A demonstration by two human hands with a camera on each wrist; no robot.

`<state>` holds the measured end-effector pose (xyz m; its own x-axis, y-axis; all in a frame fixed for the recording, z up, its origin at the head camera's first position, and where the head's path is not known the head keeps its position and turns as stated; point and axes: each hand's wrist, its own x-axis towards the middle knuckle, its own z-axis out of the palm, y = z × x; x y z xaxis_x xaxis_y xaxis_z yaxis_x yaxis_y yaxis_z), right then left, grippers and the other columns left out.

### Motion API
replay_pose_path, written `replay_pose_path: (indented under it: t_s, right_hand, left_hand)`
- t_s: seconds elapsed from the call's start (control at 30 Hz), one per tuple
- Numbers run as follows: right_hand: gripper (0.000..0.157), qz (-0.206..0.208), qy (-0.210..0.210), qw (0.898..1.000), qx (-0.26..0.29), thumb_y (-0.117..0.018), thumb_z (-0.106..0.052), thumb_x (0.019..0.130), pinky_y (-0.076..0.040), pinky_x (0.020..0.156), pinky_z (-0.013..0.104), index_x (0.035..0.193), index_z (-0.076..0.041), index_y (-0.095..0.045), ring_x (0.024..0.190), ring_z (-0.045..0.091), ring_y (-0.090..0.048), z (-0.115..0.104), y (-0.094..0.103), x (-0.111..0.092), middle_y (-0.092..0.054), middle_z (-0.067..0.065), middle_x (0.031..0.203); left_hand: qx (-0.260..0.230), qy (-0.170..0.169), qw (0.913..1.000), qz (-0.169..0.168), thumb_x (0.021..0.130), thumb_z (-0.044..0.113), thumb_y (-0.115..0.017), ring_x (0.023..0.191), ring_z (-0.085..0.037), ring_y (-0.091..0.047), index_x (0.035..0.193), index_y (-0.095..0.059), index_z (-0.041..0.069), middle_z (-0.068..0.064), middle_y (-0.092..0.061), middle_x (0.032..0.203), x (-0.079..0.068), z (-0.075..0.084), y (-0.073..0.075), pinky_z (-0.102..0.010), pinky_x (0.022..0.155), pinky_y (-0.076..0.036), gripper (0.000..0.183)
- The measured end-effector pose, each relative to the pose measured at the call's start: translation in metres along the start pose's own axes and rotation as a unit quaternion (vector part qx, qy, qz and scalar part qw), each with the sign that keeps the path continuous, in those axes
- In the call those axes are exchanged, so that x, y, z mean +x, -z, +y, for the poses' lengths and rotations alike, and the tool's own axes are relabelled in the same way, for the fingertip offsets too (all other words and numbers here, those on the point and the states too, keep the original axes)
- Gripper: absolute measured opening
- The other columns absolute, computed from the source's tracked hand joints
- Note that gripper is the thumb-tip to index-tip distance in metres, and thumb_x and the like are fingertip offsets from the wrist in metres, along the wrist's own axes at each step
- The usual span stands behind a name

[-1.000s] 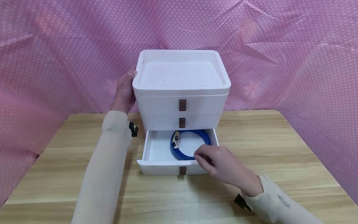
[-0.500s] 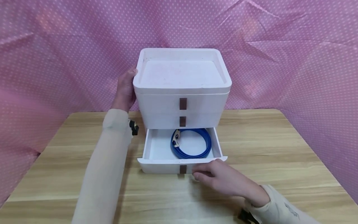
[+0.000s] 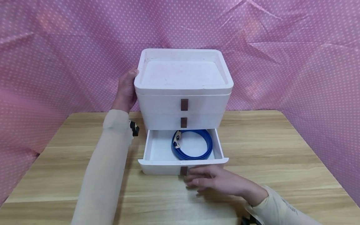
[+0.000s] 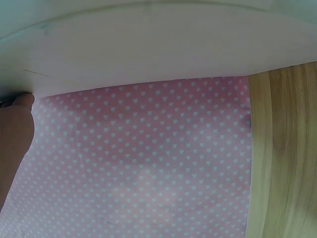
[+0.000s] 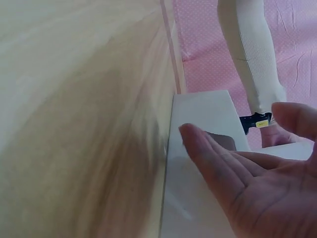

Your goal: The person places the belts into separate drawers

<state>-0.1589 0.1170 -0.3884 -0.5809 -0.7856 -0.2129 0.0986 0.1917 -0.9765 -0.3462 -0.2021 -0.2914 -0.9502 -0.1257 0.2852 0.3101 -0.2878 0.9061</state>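
Observation:
A white drawer cabinet (image 3: 182,109) stands on the table with its bottom drawer (image 3: 161,168) pulled out. Inside that drawer lies a coiled blue belt-like strap (image 3: 208,147) with metal ends. My left hand (image 3: 126,90) grips the cabinet's left side, thumb at the top rim; its other fingers are mostly hidden. In the left wrist view only part of the left hand (image 4: 17,129) shows against the white wall. My right hand (image 3: 213,179) is in front of the drawer's front panel, fingers extended beside the brown pull tab (image 3: 183,171). The right wrist view shows the right hand (image 5: 257,183) holding nothing.
The cabinet's top is a shallow tray (image 3: 181,75) with a raised rim. Two more brown tabs mark the closed upper drawers. Wooden table (image 3: 267,150) extends on both sides, and a pink dotted cloth (image 3: 281,56) hangs behind and around it.
My right hand has come down from the drawer's right front corner to before its front panel, and its fingers have straightened. The left hand, cabinet and drawer stay about where they were.

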Motion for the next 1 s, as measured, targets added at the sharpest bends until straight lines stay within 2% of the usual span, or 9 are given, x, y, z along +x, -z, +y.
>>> replay_pose_path:
  t_s: [0.2,0.43,0.53,0.63,0.77,0.93,1.0]
  right_hand:
    - [0.046,-0.006,0.005,0.999,0.049,-0.051,-0.014,0.102,-0.053,0.092,0.044,0.139,0.012,-0.041,0.117,0.038,-0.058,0.006,0.000,0.002,-0.060,0.023,0.127]
    - [0.035,0.005,0.011,0.999,0.045,-0.052,-0.011,0.101,-0.051,0.095,0.045,0.130,0.008,-0.052,0.117,0.039,-0.057,0.009,0.001,0.003,-0.058,0.023,0.130]
    - [0.033,-0.002,0.025,0.997,0.067,-0.051,-0.011,0.101,-0.050,0.097,0.047,0.127,0.010,-0.054,0.117,0.043,-0.056,0.012,0.001,0.006,-0.058,0.026,0.129]
    - [0.036,-0.017,0.041,0.991,0.128,-0.050,-0.008,0.101,-0.046,0.100,0.051,0.127,0.016,-0.051,0.121,0.045,-0.052,0.016,0.000,0.009,-0.055,0.031,0.130]
    - [0.038,-0.026,0.041,0.977,0.206,-0.050,-0.006,0.100,-0.042,0.103,0.052,0.128,0.019,-0.048,0.125,0.042,-0.050,0.020,-0.003,0.011,-0.053,0.032,0.132]
    - [0.035,-0.031,0.028,0.966,0.255,-0.051,-0.006,0.100,-0.040,0.104,0.053,0.127,0.016,-0.050,0.125,0.043,-0.050,0.024,-0.004,0.011,-0.054,0.034,0.129]
    - [0.033,-0.038,0.025,0.965,0.259,-0.050,-0.006,0.100,-0.040,0.104,0.054,0.126,0.015,-0.051,0.125,0.044,-0.049,0.026,-0.004,0.012,-0.053,0.035,0.129]
  left_hand:
    - [0.000,0.000,1.0000,-0.002,0.092,0.025,-0.054,0.119,-0.026,-0.055,0.140,-0.056,0.012,-0.010,-0.057,0.135,0.000,-0.001,-0.001,-0.033,0.097,-0.049,0.049]
    - [0.014,0.004,0.9999,0.001,0.093,0.029,-0.053,0.111,-0.023,-0.058,0.137,-0.059,0.014,-0.011,-0.059,0.130,-0.002,0.002,0.000,-0.032,0.092,-0.051,0.047]
    - [0.014,0.006,0.9999,0.002,0.093,0.029,-0.053,0.109,-0.022,-0.058,0.136,-0.060,0.014,-0.011,-0.060,0.129,-0.003,0.003,0.000,-0.032,0.091,-0.051,0.046]
    - [0.014,0.011,0.9998,0.004,0.092,0.029,-0.054,0.110,-0.022,-0.059,0.135,-0.061,0.015,-0.010,-0.060,0.129,-0.003,0.003,0.000,-0.032,0.091,-0.051,0.046]
    - [0.017,0.012,0.9997,0.009,0.091,0.030,-0.054,0.107,-0.022,-0.059,0.133,-0.062,0.011,-0.010,-0.061,0.126,-0.002,0.001,0.000,-0.031,0.089,-0.052,0.046]
    - [0.019,0.006,0.9997,0.011,0.090,0.031,-0.055,0.104,-0.021,-0.060,0.130,-0.063,0.009,-0.010,-0.063,0.121,-0.001,0.000,0.000,-0.031,0.087,-0.052,0.047]
    - [0.019,0.003,0.9998,0.007,0.091,0.031,-0.055,0.104,-0.021,-0.060,0.131,-0.063,0.009,-0.009,-0.063,0.121,-0.001,0.000,0.001,-0.031,0.087,-0.052,0.046]
